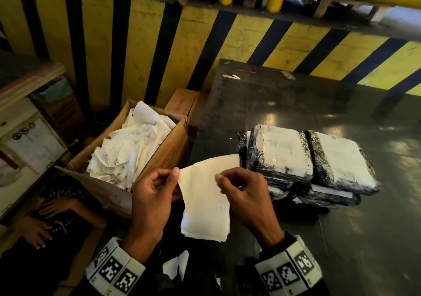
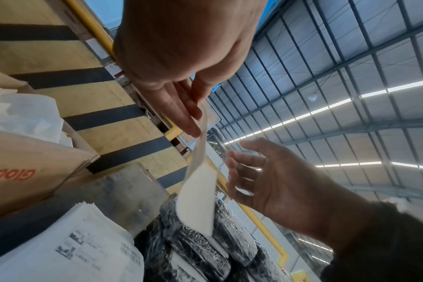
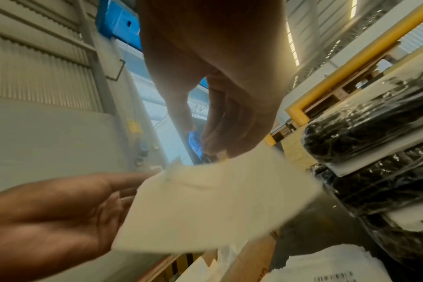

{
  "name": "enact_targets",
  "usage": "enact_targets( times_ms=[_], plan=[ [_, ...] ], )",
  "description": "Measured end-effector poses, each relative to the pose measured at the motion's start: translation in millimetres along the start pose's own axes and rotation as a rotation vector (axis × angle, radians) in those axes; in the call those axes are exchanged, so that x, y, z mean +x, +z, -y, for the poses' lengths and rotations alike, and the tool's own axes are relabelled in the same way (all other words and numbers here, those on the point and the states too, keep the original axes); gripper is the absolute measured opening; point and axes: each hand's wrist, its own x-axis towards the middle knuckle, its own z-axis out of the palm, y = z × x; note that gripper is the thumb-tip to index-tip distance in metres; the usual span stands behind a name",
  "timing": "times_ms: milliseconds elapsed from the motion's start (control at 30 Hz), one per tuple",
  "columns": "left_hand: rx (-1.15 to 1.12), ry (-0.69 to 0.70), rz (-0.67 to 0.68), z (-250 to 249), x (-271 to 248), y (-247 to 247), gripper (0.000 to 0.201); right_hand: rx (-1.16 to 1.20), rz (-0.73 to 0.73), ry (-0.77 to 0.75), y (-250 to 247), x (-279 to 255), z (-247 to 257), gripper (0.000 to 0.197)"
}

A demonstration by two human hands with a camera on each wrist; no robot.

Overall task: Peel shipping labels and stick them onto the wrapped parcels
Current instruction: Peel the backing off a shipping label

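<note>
I hold one white label sheet (image 1: 205,181) up between both hands over the near table edge. My left hand (image 1: 175,177) pinches its left edge, and in the left wrist view the left hand (image 2: 197,116) grips the sheet (image 2: 197,200) edge-on. My right hand (image 1: 219,179) pinches the top edge nearer the parcels; in the right wrist view the right hand (image 3: 205,150) holds the blurred sheet (image 3: 217,200). A stack of labels (image 1: 205,227) lies under it. Black wrapped parcels (image 1: 282,154) with white labels on top are piled to the right, another parcel (image 1: 341,161) beside them.
A cardboard box (image 1: 164,156) of crumpled white backing papers stands left of the dark table (image 1: 296,104). Another person's hands (image 1: 45,218) rest at the lower left. A yellow-and-black striped wall (image 1: 159,45) runs behind. Small scraps (image 1: 232,76) lie at the table's far edge.
</note>
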Motion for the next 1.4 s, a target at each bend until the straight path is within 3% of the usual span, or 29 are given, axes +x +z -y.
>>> enact_targets(
  times_ms=[133, 267, 367, 433, 500, 567, 633, 700, 800, 900, 1000, 1100, 1400],
  plan=[
    [0.126, 0.158, 0.095, -4, -8, -1, 0.010, 0.088, 0.037, 0.086, -3, 5, 9, 0.031],
    [0.235, 0.338, 0.278, 0, -22, -3, 0.010, 0.220, 0.087, 0.341, -4, 14, 12, 0.049],
    [0.291, 0.432, 0.487, 7, -24, -6, 0.027, 0.196, 0.114, 0.399, -4, 19, 6, 0.030],
    [0.327, 0.481, 0.593, 12, -21, -8, 0.023, 0.163, 0.068, 0.364, -2, 21, -1, 0.017],
    [0.328, 0.458, 0.680, 13, -16, -12, 0.017, 0.116, 0.003, 0.300, 0, 22, -6, 0.014],
    [0.303, 0.345, 0.739, 8, -10, -17, 0.020, 0.065, -0.053, 0.227, -2, 22, -8, 0.013],
    [0.268, 0.282, 0.633, 2, -3, -19, 0.029, 0.094, -0.036, 0.183, -8, 20, -5, 0.011],
    [0.279, 0.232, 0.392, -1, 7, -14, 0.041, 0.169, 0.076, 0.133, -13, 16, 0, 0.009],
    [0.160, -0.020, 0.243, -8, 23, -3, 0.057, 0.263, 0.221, 0.080, -15, 8, 6, 0.010],
    [-0.025, -0.118, 0.283, -12, 32, -2, 0.036, 0.298, 0.283, 0.085, -17, 4, 11, 0.014],
    [-0.017, -0.030, 0.362, -19, 30, -3, 0.020, 0.295, 0.204, 0.040, -26, 5, 17, 0.016],
    [0.064, 0.050, 0.405, -23, 28, -4, 0.022, 0.249, 0.164, -0.007, -39, 10, 21, 0.017],
    [0.119, 0.098, 0.463, -33, 30, -10, 0.029, 0.159, 0.365, 0.007, -53, 9, 24, 0.015]
  ],
)
